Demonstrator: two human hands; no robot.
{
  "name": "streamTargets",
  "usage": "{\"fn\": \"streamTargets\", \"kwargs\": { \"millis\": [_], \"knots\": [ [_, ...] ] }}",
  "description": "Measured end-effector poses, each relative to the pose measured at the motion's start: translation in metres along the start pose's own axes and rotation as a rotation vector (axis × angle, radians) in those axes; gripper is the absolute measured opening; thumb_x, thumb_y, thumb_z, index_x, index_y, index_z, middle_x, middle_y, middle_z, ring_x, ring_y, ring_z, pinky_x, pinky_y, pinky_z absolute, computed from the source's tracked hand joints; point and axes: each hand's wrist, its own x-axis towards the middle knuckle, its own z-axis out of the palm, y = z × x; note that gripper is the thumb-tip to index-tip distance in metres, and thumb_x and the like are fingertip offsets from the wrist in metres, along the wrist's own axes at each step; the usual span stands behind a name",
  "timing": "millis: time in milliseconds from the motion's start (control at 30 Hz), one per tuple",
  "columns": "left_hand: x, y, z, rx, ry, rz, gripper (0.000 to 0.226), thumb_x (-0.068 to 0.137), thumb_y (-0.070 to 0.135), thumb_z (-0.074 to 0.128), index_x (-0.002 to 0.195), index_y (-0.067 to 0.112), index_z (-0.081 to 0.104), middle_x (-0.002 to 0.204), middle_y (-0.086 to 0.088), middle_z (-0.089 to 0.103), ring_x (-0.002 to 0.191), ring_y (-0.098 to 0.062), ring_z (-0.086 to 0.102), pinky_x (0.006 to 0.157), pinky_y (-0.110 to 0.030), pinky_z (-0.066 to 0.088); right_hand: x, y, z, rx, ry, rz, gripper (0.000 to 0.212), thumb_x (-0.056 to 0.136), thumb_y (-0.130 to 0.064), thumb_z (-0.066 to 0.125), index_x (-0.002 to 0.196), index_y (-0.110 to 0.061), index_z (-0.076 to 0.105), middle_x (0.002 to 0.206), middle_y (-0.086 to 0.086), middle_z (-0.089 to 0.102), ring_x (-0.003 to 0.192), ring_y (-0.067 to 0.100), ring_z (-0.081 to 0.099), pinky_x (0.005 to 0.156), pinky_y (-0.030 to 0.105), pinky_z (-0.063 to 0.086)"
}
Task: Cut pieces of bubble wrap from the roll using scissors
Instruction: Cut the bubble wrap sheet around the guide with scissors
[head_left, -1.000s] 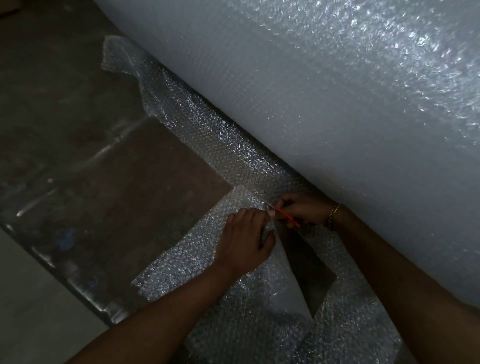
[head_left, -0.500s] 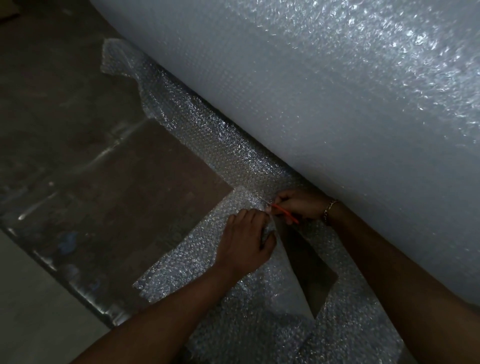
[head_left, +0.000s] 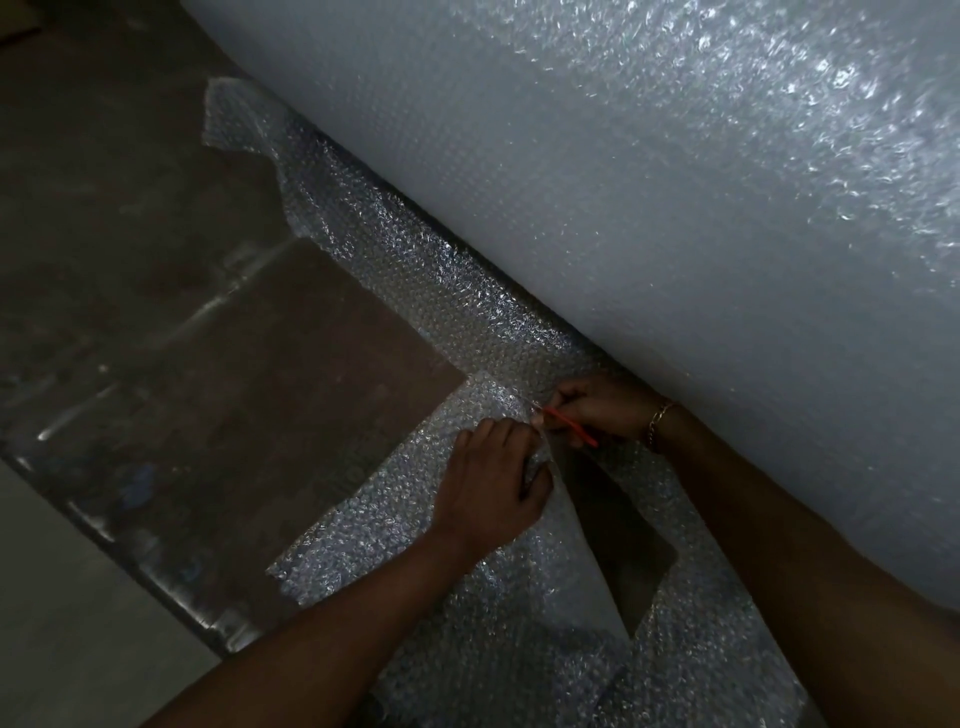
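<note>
1. Bubble wrap in a huge roll (head_left: 675, 208) fills the upper right, lying on a dark brown surface (head_left: 234, 395). Its loose sheet (head_left: 415, 275) runs out along the foot of the roll toward the left.
2. Near the middle, a partly cut piece (head_left: 363, 519) of that sheet lies flat. One cut edge is lifted and folded toward the person, baring a dark wedge of the surface.
3. On this piece rests the left hand (head_left: 493, 483), its grip curled and pinching the lifted edge between thumb and fingers.
4. Just against the foot of the roll sits the right hand (head_left: 602, 410), with a gold bracelet (head_left: 658, 422) at the wrist. Its grip is wrapped round orange-handled scissors (head_left: 571, 427).
5. The scissors point left, toward the left fingertips, at the sheet. The light is too dim to tell whether the blades are parted.
6. At the lower left, beyond the edge of the surface, lies pale floor (head_left: 78, 623).
</note>
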Motion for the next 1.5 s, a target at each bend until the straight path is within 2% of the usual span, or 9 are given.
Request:
{"fn": "streamTargets", "kwargs": {
  "millis": [200, 433, 600, 767, 933, 1033, 1167, 1300, 1500],
  "knots": [
    [0.000, -0.001, 0.000, -0.009, -0.015, -0.013, 0.024, 0.091, 0.043, 0.058, 0.102, 0.022, 0.056, 0.098, 0.005, 0.055, 0.093, -0.018, 0.049, 0.080, -0.038, 0.038, 0.003, -0.014, 0.002, -0.038, -0.009, -0.002, 0.033, 0.080, -0.042, 0.080, 0.075, -0.014, 0.063, 0.064, 0.010, 0.063, 0.060, 0.021, 0.057, 0.060, 0.028, 0.040],
    [0.000, 0.000, 0.000, 0.006, -0.008, 0.006, 0.026, 0.091, 0.043, 0.058, 0.105, 0.021, 0.058, 0.099, 0.004, 0.056, 0.094, -0.018, 0.049, 0.079, -0.038, 0.038, -0.002, -0.008, -0.001, 0.035, -0.036, -0.061, 0.028, 0.086, -0.018, 0.078, 0.089, 0.006, 0.065, 0.057, 0.005, 0.058, 0.046, 0.007, 0.050, 0.045, 0.017, 0.040],
    [0.000, -0.001, 0.000, -0.008, -0.013, 0.002, 0.023, 0.091, 0.043, 0.057, 0.101, 0.022, 0.057, 0.098, 0.004, 0.054, 0.093, -0.018, 0.049, 0.079, -0.039, 0.038, 0.004, -0.010, -0.001, -0.001, -0.010, 0.008, 0.038, 0.080, -0.036, 0.082, 0.080, -0.002, 0.065, 0.058, 0.004, 0.061, 0.049, 0.013, 0.055, 0.047, 0.018, 0.040],
    [0.000, 0.000, -0.001, 0.003, -0.035, -0.017, 0.025, 0.091, 0.044, 0.054, 0.101, 0.022, 0.057, 0.100, 0.004, 0.057, 0.096, -0.020, 0.050, 0.081, -0.040, 0.040, 0.009, -0.017, 0.002, -0.055, 0.011, 0.009, 0.034, 0.078, -0.042, 0.081, 0.069, -0.016, 0.062, 0.059, 0.006, 0.061, 0.047, 0.013, 0.052, 0.044, 0.016, 0.035],
    [0.000, 0.000, -0.002, -0.015, -0.019, -0.011, 0.025, 0.091, 0.043, 0.056, 0.102, 0.021, 0.058, 0.101, 0.003, 0.056, 0.096, -0.020, 0.049, 0.081, -0.042, 0.042, 0.011, -0.017, 0.002, -0.024, 0.007, -0.003, 0.031, 0.083, -0.028, 0.081, 0.066, -0.015, 0.058, 0.056, 0.002, 0.058, 0.045, 0.010, 0.051, 0.046, 0.018, 0.037],
    [0.000, 0.001, -0.004, 0.008, -0.007, -0.013, 0.032, 0.089, 0.045, 0.058, 0.107, 0.019, 0.058, 0.106, 0.000, 0.053, 0.099, -0.022, 0.047, 0.083, -0.041, 0.041, 0.010, -0.012, 0.001, 0.009, -0.007, -0.035, 0.022, 0.085, -0.019, 0.080, 0.079, -0.004, 0.064, 0.057, 0.003, 0.057, 0.045, 0.008, 0.051, 0.047, 0.018, 0.039],
    [-0.001, 0.002, -0.006, 0.048, 0.027, -0.016, 0.039, 0.086, 0.049, 0.060, 0.110, 0.018, 0.059, 0.114, -0.004, 0.053, 0.112, -0.028, 0.048, 0.091, -0.045, 0.037, 0.008, -0.009, 0.001, 0.029, -0.013, -0.036, 0.021, 0.083, -0.020, 0.080, 0.083, -0.004, 0.066, 0.056, 0.002, 0.059, 0.049, 0.010, 0.051, 0.048, 0.019, 0.039],
    [-0.001, 0.000, -0.005, 0.028, 0.033, -0.040, 0.042, 0.083, 0.049, 0.063, 0.111, 0.017, 0.060, 0.121, -0.007, 0.055, 0.138, -0.034, 0.040, 0.113, -0.053, 0.028, 0.010, -0.012, 0.003, 0.000, -0.004, -0.011, 0.027, 0.082, -0.031, 0.081, 0.076, -0.011, 0.065, 0.054, 0.000, 0.060, 0.046, 0.009, 0.053, 0.045, 0.016, 0.039],
    [-0.001, -0.001, 0.000, 0.008, 0.005, -0.053, 0.047, 0.085, 0.049, 0.062, 0.117, 0.015, 0.060, 0.125, -0.010, 0.055, 0.146, -0.036, 0.033, 0.120, -0.058, 0.018, 0.017, -0.018, 0.002, -0.019, -0.002, 0.009, 0.031, 0.079, -0.033, 0.083, 0.067, -0.015, 0.061, 0.062, 0.010, 0.060, 0.056, 0.020, 0.055, 0.050, 0.022, 0.039]
  ]
}}
